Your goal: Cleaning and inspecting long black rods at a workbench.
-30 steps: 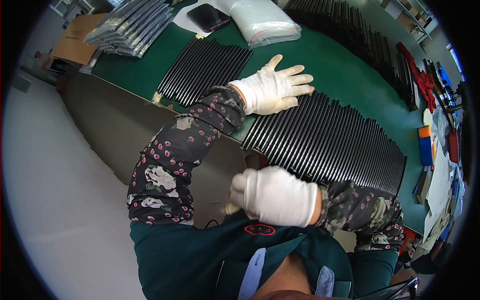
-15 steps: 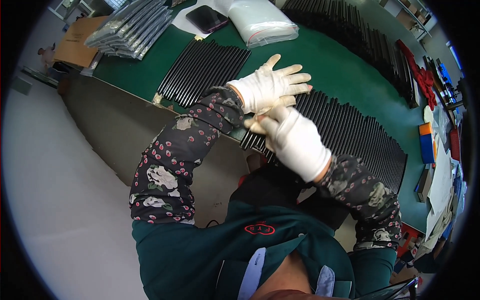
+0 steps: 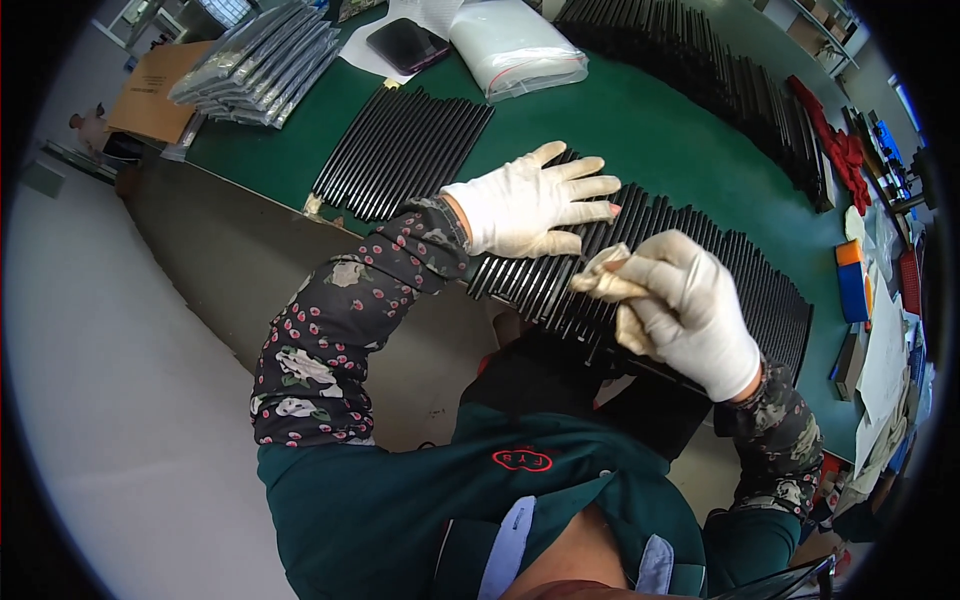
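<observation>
**A:** What is lying on the green table (image 3: 640, 120)?

**B:** A row of black strips (image 3: 690, 270) is sitting at centre. A gloved left hand (image 3: 525, 205) is resting flat on it, fingers spread apart. At four o'clock from it, the gloved right hand (image 3: 685, 310) is pinching a crumpled cloth (image 3: 605, 280), fingers clamped on it, over the same strips.

**A:** And around them?

**B:** Another strip batch (image 3: 400, 150) is lying at ten o'clock, a dark phone (image 3: 405, 45) and a clear bag (image 3: 515, 45) at twelve. Grey floor (image 3: 120, 350) is showing at nine o'clock.
</observation>
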{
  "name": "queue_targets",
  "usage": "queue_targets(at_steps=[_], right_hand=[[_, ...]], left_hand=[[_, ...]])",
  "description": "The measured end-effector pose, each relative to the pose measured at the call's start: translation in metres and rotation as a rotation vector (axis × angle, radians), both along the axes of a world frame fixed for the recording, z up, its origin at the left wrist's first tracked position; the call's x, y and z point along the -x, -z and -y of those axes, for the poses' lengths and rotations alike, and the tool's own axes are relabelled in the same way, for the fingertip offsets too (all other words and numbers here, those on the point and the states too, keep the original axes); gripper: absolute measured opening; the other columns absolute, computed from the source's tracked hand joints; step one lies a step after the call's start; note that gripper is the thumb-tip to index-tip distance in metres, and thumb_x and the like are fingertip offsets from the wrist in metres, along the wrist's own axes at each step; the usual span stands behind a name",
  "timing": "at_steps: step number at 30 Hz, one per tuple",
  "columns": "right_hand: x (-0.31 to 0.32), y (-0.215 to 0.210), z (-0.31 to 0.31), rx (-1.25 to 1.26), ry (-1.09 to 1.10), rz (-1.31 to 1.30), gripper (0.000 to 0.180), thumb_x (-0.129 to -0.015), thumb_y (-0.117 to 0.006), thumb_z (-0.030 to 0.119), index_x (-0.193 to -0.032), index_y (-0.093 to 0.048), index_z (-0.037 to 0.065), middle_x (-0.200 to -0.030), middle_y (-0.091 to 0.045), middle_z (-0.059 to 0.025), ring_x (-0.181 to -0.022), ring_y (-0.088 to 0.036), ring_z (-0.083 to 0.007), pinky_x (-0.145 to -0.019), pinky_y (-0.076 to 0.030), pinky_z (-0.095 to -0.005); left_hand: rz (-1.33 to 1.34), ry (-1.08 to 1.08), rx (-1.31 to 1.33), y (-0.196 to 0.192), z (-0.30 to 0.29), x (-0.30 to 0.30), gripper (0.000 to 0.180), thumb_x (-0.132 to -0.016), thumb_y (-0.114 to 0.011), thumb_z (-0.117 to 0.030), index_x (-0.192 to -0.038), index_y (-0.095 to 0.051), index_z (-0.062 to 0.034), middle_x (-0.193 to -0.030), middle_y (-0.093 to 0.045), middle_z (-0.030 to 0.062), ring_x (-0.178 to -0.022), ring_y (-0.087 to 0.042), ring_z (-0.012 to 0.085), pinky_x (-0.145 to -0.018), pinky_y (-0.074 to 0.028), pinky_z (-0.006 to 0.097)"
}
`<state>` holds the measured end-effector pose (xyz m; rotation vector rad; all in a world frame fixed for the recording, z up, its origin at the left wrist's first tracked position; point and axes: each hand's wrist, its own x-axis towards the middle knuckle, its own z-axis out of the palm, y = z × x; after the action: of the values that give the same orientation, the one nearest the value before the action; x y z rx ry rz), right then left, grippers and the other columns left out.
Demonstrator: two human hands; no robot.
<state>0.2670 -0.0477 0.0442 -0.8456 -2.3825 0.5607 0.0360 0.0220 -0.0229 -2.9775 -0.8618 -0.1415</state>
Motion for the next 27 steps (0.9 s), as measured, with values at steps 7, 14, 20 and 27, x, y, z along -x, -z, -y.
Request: queue_targets(at_steps=[7,14,20,27], right_hand=[[-0.007,0.001,-0.017,0.016,0.132,0.006,0.023,-0.077,-0.064,-0.003,-0.099,-0.069,0.003,-0.085,-0.06,-0.0097,-0.075,-0.063,-0.0256,-0.067,-0.051,-0.0329],[0.034,0.043,-0.022,-0.126,0.022,-0.028,0.016,-0.075,-0.064,0.003,-0.091,-0.065,0.006,-0.084,-0.059,-0.0101,-0.075,-0.062,-0.0281,-0.067,-0.052,-0.0363],[0.06,0.052,0.039,-0.045,-0.716,0.204,0.016,-0.074,-0.064,0.01,-0.09,-0.063,0.009,-0.081,-0.058,-0.0039,-0.069,-0.063,-0.0215,-0.058,-0.053,-0.0324],[0.082,0.053,0.02,-0.126,-0.422,0.106,0.015,-0.081,-0.062,0.018,-0.09,-0.063,0.007,-0.081,-0.059,-0.0084,-0.069,-0.062,-0.0249,-0.057,-0.052,-0.0363]], left_hand=[[0.07,-0.064,-0.034,-0.002,0.001,0.017,0.061,-0.092,-0.054,-0.042,-0.144,-0.04,-0.0141,-0.153,-0.031,0.0103,-0.143,-0.027,0.0295,-0.115,-0.023,0.054],[0.026,-0.046,-0.065,0.004,-0.003,-0.002,0.056,-0.092,-0.054,-0.04,-0.14,-0.044,-0.0136,-0.151,-0.034,0.0099,-0.141,-0.032,0.0288,-0.111,-0.029,0.055],[0.072,-0.057,-0.056,0.011,-0.004,-0.004,0.056,-0.09,-0.056,-0.039,-0.14,-0.046,-0.0151,-0.152,-0.035,0.0071,-0.141,-0.031,0.0274,-0.113,-0.026,0.052],[0.046,-0.069,-0.056,0.008,-0.005,-0.005,0.056,-0.09,-0.056,-0.038,-0.14,-0.045,-0.016,-0.151,-0.036,0.0055,-0.141,-0.031,0.0267,-0.113,-0.027,0.053]])
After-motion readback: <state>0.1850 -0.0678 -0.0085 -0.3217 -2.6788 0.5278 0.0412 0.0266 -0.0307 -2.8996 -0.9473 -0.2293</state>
